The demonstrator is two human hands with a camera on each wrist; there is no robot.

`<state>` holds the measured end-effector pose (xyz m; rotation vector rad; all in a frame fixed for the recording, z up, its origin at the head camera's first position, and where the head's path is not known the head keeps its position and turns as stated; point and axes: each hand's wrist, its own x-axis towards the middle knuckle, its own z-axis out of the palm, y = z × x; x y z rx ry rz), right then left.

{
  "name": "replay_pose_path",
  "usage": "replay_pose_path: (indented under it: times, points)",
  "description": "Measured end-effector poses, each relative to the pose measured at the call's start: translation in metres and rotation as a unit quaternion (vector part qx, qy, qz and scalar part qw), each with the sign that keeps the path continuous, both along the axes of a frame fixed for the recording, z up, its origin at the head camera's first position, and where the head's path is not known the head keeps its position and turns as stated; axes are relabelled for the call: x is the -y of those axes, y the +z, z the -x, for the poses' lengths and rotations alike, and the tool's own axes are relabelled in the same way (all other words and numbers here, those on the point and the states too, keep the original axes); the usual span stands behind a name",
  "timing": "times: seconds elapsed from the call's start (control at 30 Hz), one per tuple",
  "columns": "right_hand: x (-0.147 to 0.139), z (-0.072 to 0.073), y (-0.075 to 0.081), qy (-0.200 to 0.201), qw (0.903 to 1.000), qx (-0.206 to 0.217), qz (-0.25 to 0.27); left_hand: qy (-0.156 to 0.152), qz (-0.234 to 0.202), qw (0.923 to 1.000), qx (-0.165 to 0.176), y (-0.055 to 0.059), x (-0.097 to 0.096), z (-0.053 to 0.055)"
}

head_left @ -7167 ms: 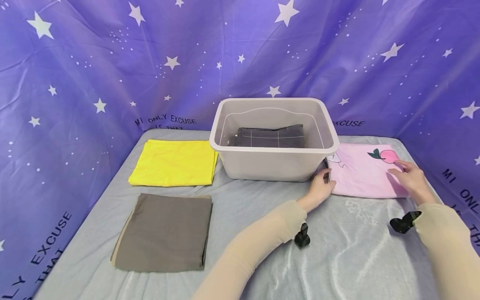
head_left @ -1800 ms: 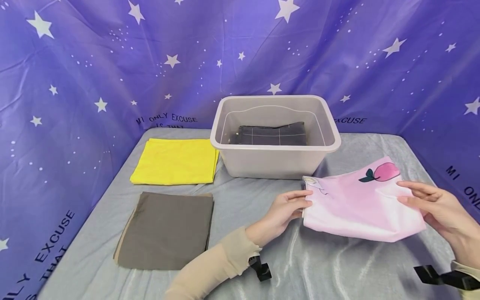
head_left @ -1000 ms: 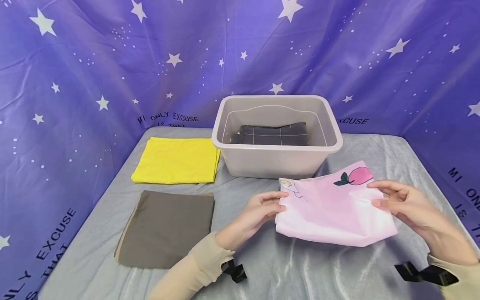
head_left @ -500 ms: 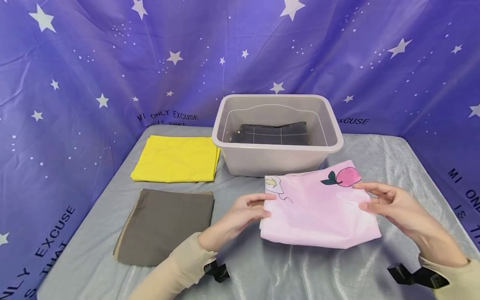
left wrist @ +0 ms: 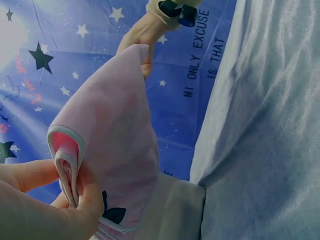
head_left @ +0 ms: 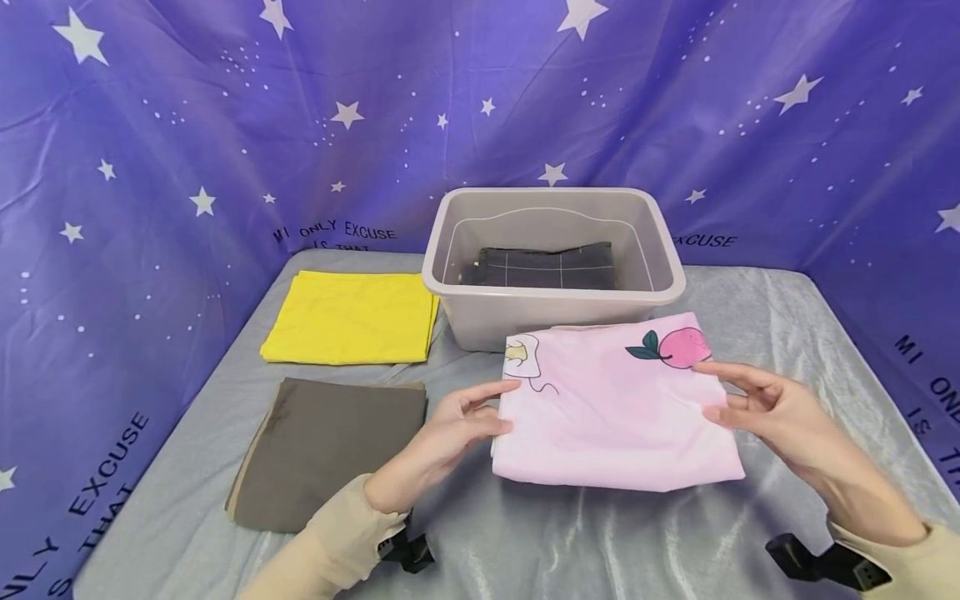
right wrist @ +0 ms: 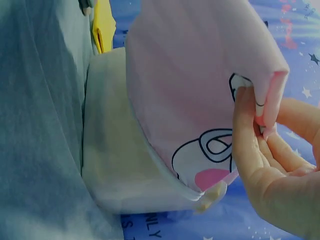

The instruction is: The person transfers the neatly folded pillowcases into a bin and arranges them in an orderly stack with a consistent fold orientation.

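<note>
A folded pink cloth with a peach print and a small cartoon print is held up in front of the bin. My left hand pinches its left edge between thumb and fingers. On the other side my right hand grips the right edge, near the peach. Stacked layers with pale piping show between the fingers of the left hand in the left wrist view. In the right wrist view, the cloth's underside shows more cartoon print beside my right hand. The cloth hangs clear of the bed-like surface, sagging slightly.
Behind the cloth stands a grey plastic bin, with a dark checked folded cloth inside. Left of it lie a yellow folded cloth and a grey-brown folded cloth on the grey plush cover. A purple star-patterned curtain surrounds the back and sides.
The pink cloth lay flat right of the bin; both hands have lifted it and carried it left and toward me. In the last half second it has moved slightly further left and up.
</note>
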<state>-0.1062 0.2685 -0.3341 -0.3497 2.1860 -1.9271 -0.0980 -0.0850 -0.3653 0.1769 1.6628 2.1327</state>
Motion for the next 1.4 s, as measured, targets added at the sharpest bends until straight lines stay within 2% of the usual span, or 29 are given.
replay_pose_path:
  times: [0.27, 0.4, 0.53, 0.83, 1.07, 1.2, 1.4]
  points:
    - [0.008, -0.005, 0.003, -0.022, 0.9981, -0.007, -0.057, 0.023, -0.002, 0.9997, 0.009, 0.006, 0.009, -0.007]
    - [0.011, -0.009, 0.004, -0.025, 0.9964, -0.013, -0.08, 0.03, 0.004, 0.9996, 0.001, 0.011, 0.014, -0.013]
    - [0.015, -0.013, 0.006, -0.019, 0.9972, -0.025, -0.068, 0.029, 0.006, 0.9994, -0.02, 0.016, 0.019, -0.019]
    - [0.021, -0.019, 0.012, -0.002, 0.9995, -0.031, -0.003, 0.039, 0.011, 0.9973, -0.061, 0.029, 0.026, -0.033]
    - [0.025, -0.025, 0.016, -0.012, 0.9973, -0.062, 0.037, 0.05, 0.017, 0.9912, -0.121, 0.037, 0.029, -0.04]
    - [0.028, -0.026, 0.019, -0.03, 0.9959, -0.08, 0.031, 0.057, 0.02, 0.9844, -0.165, 0.039, 0.03, -0.04]
    - [0.032, -0.021, 0.027, -0.074, 0.9891, -0.113, -0.058, 0.068, 0.047, 0.9722, -0.219, 0.046, 0.031, -0.031]
